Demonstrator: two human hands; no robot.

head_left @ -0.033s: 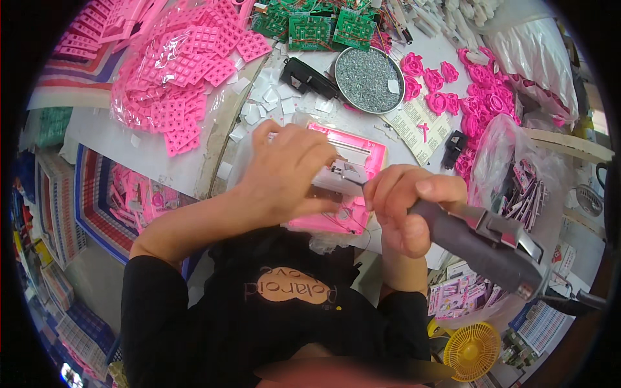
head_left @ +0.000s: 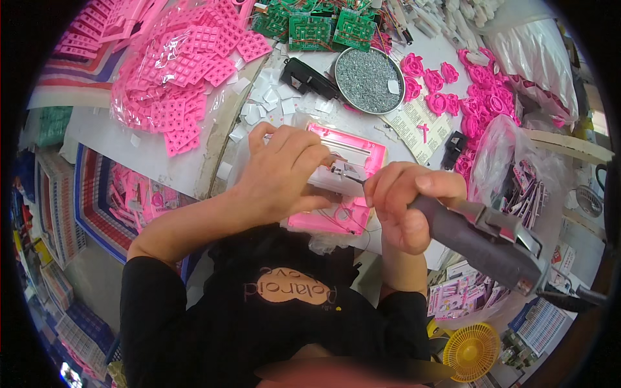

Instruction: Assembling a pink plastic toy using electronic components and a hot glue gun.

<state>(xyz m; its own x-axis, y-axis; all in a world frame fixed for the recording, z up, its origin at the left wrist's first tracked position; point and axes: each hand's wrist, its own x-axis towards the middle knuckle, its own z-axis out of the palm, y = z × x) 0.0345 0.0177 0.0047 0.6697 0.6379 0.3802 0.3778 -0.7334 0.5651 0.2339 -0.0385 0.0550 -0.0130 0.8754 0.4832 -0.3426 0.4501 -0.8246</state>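
Note:
A dark grey electric screwdriver (head_left: 475, 242) is in the grip of my right hand (head_left: 407, 200), its shaft pointing left. Its thin bit ends near a small metal piece on a white part (head_left: 333, 181). That part lies across an open pink plastic housing (head_left: 369, 158) with thin wires along its near side. My left hand (head_left: 284, 168) curves over the housing's left side, closed around the white part, forefinger near the bit and thumb on the near side. The palm hides much of the left end.
A round metal dish (head_left: 370, 81) of small screws stands beyond the housing, beside a black part (head_left: 309, 79). Green circuit boards (head_left: 310, 32) lie at the back. Pink keypad pieces (head_left: 181, 71) heap at left, pink ring-shaped parts (head_left: 485, 90) at right. A yellow fan (head_left: 472, 352) is low right.
My left thumb and fingers have shifted slightly, showing more of the metal piece at the bit's tip. The screwdriver's rear end has dipped a little; the housing stays in place.

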